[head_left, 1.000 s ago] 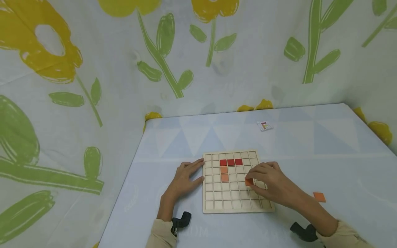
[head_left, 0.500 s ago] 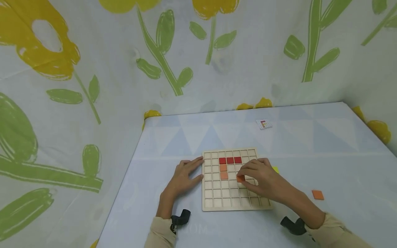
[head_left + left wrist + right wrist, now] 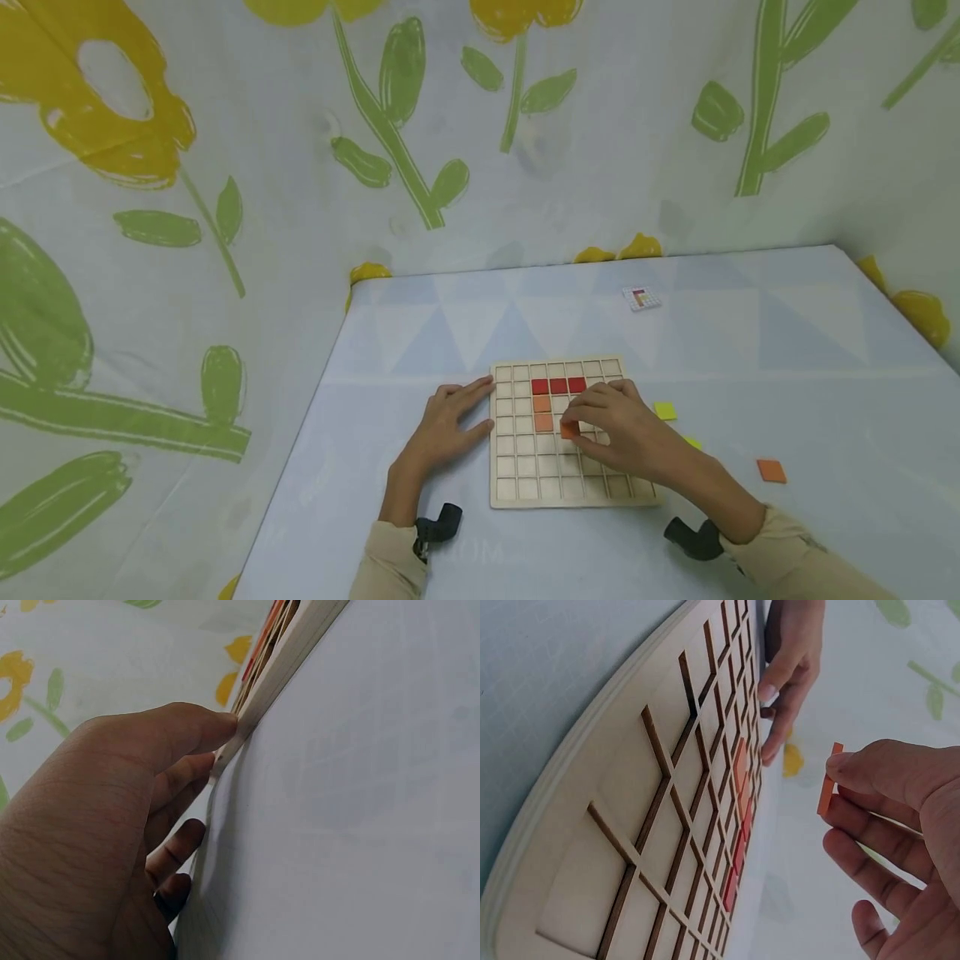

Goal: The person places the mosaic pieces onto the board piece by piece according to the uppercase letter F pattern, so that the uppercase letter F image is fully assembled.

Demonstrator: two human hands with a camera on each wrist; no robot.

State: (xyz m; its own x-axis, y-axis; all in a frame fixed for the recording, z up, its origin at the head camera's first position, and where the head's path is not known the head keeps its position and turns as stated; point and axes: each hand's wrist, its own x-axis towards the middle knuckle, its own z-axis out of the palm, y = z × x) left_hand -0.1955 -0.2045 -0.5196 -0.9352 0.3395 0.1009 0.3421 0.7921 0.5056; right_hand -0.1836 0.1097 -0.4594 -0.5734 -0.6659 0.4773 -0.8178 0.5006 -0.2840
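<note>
A wooden grid board (image 3: 517, 467) lies flat on the table. Three red tiles (image 3: 558, 386) form a row in it, and two orange tiles (image 3: 543, 422) run down from the row's left end. The left hand (image 3: 446, 429) rests at the board's left edge, its thumb and fingertips touching the rim in the left wrist view. Between thumb and fingers, the right hand (image 3: 618, 425) pinches another orange tile (image 3: 830, 780). That tile is raised above the board, right of the lower orange tile in the head view.
Two yellow tiles (image 3: 665, 411) lie right of the board, one partly hidden by the right arm. A loose orange tile (image 3: 771, 471) is farther right. Toward the table's back lies a small patterned card (image 3: 641, 298). Flower-printed cloth (image 3: 600, 192) surrounds the table.
The right hand has moved left across the board with its orange tile, uncovering the yellow tiles on the right. The left hand stays at the board's edge.
</note>
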